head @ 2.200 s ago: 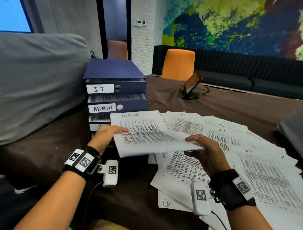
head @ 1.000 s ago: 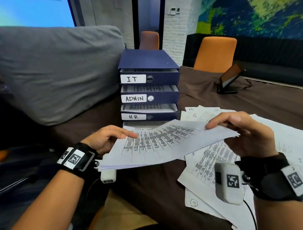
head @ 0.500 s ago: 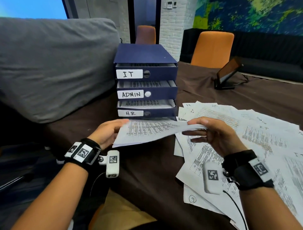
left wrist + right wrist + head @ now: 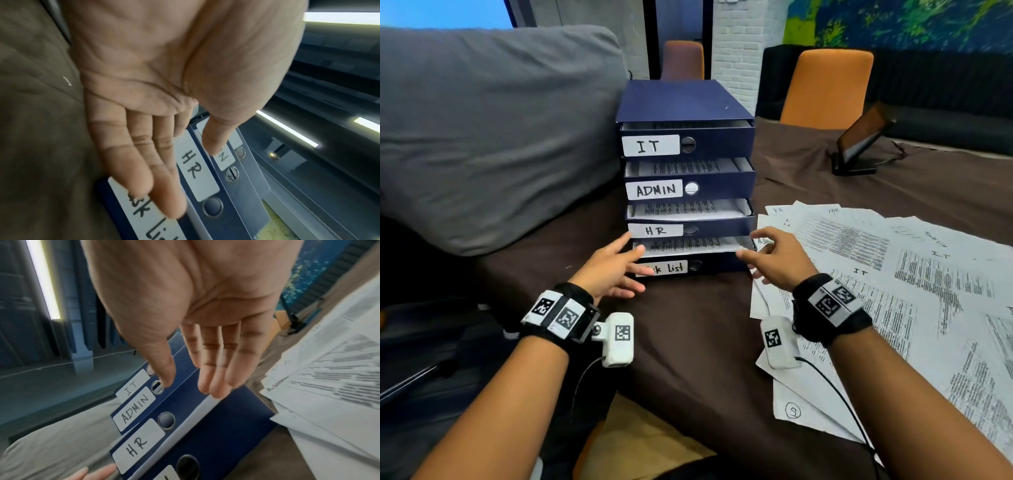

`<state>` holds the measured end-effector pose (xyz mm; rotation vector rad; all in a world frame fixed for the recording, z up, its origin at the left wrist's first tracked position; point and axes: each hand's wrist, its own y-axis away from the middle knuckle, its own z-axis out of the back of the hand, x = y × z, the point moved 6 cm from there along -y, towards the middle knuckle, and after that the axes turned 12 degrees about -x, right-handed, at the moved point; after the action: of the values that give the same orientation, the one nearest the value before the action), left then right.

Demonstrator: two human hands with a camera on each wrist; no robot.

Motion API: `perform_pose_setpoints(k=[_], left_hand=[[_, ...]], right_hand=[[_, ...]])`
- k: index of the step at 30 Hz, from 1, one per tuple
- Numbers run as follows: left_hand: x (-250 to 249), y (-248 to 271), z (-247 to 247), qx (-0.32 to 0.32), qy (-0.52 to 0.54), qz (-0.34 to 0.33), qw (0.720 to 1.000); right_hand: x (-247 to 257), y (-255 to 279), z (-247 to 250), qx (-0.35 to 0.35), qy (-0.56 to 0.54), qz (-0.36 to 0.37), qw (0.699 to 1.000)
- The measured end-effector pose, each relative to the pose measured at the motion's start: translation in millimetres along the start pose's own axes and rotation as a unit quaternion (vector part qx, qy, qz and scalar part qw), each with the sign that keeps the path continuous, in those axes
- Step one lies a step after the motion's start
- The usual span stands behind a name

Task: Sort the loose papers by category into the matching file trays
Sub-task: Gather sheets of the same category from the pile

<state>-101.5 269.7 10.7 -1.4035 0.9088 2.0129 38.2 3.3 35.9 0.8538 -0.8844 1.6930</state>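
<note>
A dark blue stack of file trays stands on the table, labelled IT, ADMIN, HR and Task List. Printed sheets lie in the bottom tray, above the Task List label. My left hand is open at that tray's left front corner, its fingers straight over the label. My right hand is open at the right front corner, fingertips at the white paper edge. Neither hand holds anything. Loose papers fan out to the right.
A big grey cushion lies left of the trays. A tablet on a stand sits at the back right, with orange chairs behind the table. Brown tablecloth stretches between my forearms.
The sheets that both hands carried now lie in the bottom Task List tray. Both hands have let go and spread open at the tray's front.
</note>
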Motion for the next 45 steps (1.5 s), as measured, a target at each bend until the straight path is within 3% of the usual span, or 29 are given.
perform_pose_setpoints(k=[7,11,14,19,21,25,30,34,38,41,45], left_hand=[[-10.9,8.3,-32.2,0.021,0.008,-0.069,0.997],[-7.5,6.2,-49.3,0.021,0.019,-0.077,0.997],[-6.5,2.5,-61.6,0.035,-0.001,-0.078,0.996],[-21.5,8.1,-83.3,0.037,0.029,-0.113,0.992],[-27.5,16.2,-95.9,0.052,0.040,-0.118,0.991],[-38.3,35.1,-128.7,0.099,0.036,-0.122,0.987],[-42.9,59.3,-190.5,0.191,-0.004,-0.120,0.974],[-37.4,80.0,-242.5,0.258,-0.096,-0.136,0.952],[-28.2,93.5,-279.8,0.255,-0.186,-0.135,0.939],[-23.3,97.8,-292.7,0.243,-0.193,-0.128,0.942],[-13.4,88.3,-299.4,0.225,-0.163,-0.072,0.958]], right_hand=[[17.4,-0.8,-19.5,-0.024,-0.003,0.098,0.995],[10.5,-4.4,-47.8,0.074,0.039,0.053,0.995],[7.7,-7.4,-55.2,0.069,0.115,0.063,0.989],[7.9,1.1,-59.1,0.097,0.118,0.061,0.986],[5.3,5.6,-46.0,0.068,0.093,0.051,0.992],[-19.0,13.7,13.1,-0.066,0.046,-0.023,0.996],[-78.6,41.6,117.9,-0.177,0.010,-0.149,0.973],[-125.6,97.8,189.0,-0.262,-0.019,-0.218,0.940],[-157.3,148.9,214.9,-0.270,-0.086,-0.274,0.919],[-167.6,160.8,212.1,-0.252,-0.118,-0.294,0.914],[-167.8,158.2,211.6,-0.261,-0.121,-0.292,0.912]])
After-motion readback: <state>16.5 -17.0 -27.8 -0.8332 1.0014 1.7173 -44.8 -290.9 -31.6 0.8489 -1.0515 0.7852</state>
